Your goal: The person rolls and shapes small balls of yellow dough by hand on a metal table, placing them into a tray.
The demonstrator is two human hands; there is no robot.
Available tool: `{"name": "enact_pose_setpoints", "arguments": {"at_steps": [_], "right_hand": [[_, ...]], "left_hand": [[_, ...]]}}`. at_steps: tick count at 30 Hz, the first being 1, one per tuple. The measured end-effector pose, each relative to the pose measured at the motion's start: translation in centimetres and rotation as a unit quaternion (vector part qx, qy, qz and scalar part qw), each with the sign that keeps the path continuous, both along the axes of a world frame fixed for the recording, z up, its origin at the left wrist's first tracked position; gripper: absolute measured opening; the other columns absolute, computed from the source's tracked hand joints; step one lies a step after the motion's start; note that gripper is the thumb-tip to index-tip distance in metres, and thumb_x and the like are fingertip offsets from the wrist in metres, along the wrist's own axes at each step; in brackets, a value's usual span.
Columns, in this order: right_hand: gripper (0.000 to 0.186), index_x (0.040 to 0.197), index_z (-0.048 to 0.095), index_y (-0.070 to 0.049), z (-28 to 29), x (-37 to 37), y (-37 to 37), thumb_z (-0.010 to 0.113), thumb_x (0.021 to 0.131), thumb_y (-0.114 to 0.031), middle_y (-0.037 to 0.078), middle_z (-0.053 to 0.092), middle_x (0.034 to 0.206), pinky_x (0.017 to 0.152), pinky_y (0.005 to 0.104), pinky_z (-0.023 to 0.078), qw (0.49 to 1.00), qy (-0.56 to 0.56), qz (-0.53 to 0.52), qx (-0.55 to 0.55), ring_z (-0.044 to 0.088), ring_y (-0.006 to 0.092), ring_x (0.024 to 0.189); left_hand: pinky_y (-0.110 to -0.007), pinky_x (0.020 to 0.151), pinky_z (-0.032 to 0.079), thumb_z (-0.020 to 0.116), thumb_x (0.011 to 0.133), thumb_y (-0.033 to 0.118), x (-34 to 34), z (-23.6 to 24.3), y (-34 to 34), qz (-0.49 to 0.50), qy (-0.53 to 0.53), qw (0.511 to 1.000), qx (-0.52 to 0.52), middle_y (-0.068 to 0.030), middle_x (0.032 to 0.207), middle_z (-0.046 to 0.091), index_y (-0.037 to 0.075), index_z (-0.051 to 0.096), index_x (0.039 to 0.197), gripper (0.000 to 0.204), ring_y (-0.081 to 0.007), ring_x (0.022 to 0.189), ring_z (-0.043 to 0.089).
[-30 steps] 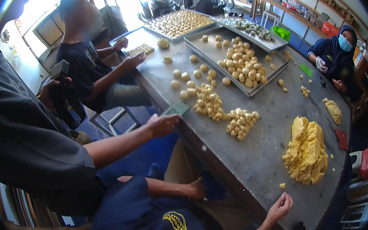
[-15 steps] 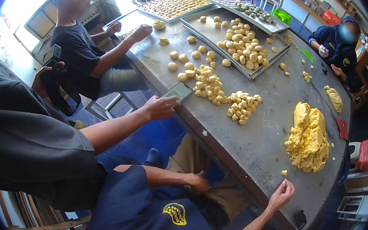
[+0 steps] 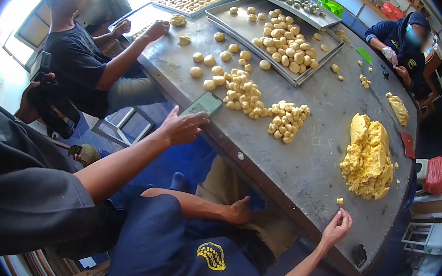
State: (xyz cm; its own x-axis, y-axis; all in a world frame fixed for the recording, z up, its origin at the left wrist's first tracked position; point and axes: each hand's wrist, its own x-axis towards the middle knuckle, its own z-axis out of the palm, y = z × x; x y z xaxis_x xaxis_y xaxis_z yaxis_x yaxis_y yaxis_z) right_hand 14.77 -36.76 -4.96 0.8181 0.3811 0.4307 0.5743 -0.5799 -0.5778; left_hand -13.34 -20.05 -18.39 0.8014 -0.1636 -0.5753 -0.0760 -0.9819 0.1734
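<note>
My left hand (image 3: 239, 210) rests against my leg below the table edge, its thumb apart and its other fingers partly hidden; no object shows in it. At the near right edge of the metal table, my right hand (image 3: 337, 228) lies with slightly bent fingers and holds nothing visible. Just beyond its fingertips sits a small crumb of dough (image 3: 339, 201). Farther in stands a big rough mound of yellow dough (image 3: 366, 160). Left of that are a heap of small dough pieces (image 3: 289, 121) and another pile of pieces (image 3: 243, 95).
A tray (image 3: 296, 80) holds round dough balls; trays of shaped pieces stand behind. At left, another person's hand (image 3: 182, 127) holds a phone (image 3: 201, 105) over the table edge. Other people work at the far left and far right. A red scraper (image 3: 407, 144) lies by the mound.
The view has shifted slightly. My right hand's fingers have opened a little near the crumb. The phone has tilted in the other person's hand, and the far-right person's hands have come closer together.
</note>
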Motion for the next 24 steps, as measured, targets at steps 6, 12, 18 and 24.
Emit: {"name": "enact_pose_setpoints", "arguments": {"at_steps": [6, 12, 18, 24], "right_hand": [[0.027, 0.122, 0.068, -0.001, 0.8, -0.2, 0.1, 0.062, 0.099, -0.015, 0.013, 0.064, 0.115, 0.070, 0.0356, 0.049, 0.998, 0.059, -0.026, -0.026, 0.062, 0.0240, 0.092], [0.052, 0.147, 0.050, -0.009, 1.3, -0.2, 1.8, 0.063, 0.098, -0.020, 0.016, 0.059, 0.127, 0.094, 0.0445, 0.044, 0.985, -0.127, 0.053, -0.102, 0.058, 0.0313, 0.106], [0.034, 0.129, 0.066, -0.003, 0.7, 1.8, 3.7, 0.062, 0.096, -0.012, 0.015, 0.061, 0.124, 0.099, 0.0461, 0.045, 0.984, -0.035, 0.095, -0.146, 0.060, 0.0321, 0.109], [0.026, 0.115, 0.071, 0.000, 1.4, 2.5, 5.5, 0.061, 0.092, 0.002, 0.015, 0.064, 0.108, 0.082, 0.0414, 0.054, 0.989, -0.033, 0.125, -0.067, 0.064, 0.0310, 0.098]], "left_hand": [[-0.060, 0.114, 0.025, 0.062, 0.090, 0.026, 1.2, -4.3, 0.5, 0.039, 0.015, 0.999, -0.007, -0.0012, 0.104, 0.073, 0.019, 0.073, 0.106, 0.021, -0.0259, 0.112, 0.062], [-0.060, 0.114, 0.027, 0.064, 0.086, 0.028, 1.0, -0.4, 3.1, 0.013, 0.001, 0.996, -0.091, -0.0024, 0.098, 0.073, 0.018, 0.073, 0.096, 0.016, -0.0259, 0.100, 0.064], [-0.063, 0.116, 0.022, 0.069, 0.083, 0.026, 0.9, 1.1, 1.1, 0.029, -0.059, 0.996, -0.056, -0.0011, 0.106, 0.072, 0.016, 0.076, 0.101, 0.021, -0.0302, 0.123, 0.057], [-0.067, 0.117, 0.019, 0.064, 0.087, 0.024, 1.5, -3.2, 0.3, 0.084, -0.011, 0.995, -0.051, -0.0046, 0.117, 0.071, 0.014, 0.076, 0.111, 0.028, -0.0327, 0.129, 0.054]]}}
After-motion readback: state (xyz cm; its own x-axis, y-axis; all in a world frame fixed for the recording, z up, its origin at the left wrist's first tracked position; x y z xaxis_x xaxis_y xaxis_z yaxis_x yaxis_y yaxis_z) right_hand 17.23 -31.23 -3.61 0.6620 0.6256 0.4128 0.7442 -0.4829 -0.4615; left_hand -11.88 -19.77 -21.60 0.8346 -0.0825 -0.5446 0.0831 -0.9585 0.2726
